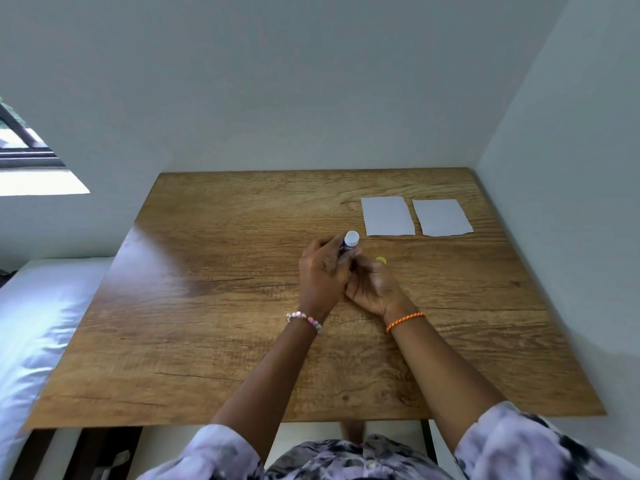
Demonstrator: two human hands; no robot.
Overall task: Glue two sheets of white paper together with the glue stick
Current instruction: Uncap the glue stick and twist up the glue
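Note:
Two white paper sheets lie flat side by side at the table's far right, the left sheet (pixel 388 216) and the right sheet (pixel 441 217), a narrow gap between them. My left hand (pixel 322 271) is wrapped around the blue glue stick (pixel 350 241), whose white end points up and away toward the sheets. My right hand (pixel 372 287) presses against the left, its fingers closed on the stick's lower end. A small yellow round piece (pixel 381 260) shows just past the right knuckles; I cannot tell if it is held or lying on the table.
The wooden table (pixel 225 306) fits into a corner, with white walls behind it and on its right. A bed with white bedding (pixel 34 323) runs along the table's left edge. A window (pixel 20 143) sits at the far left.

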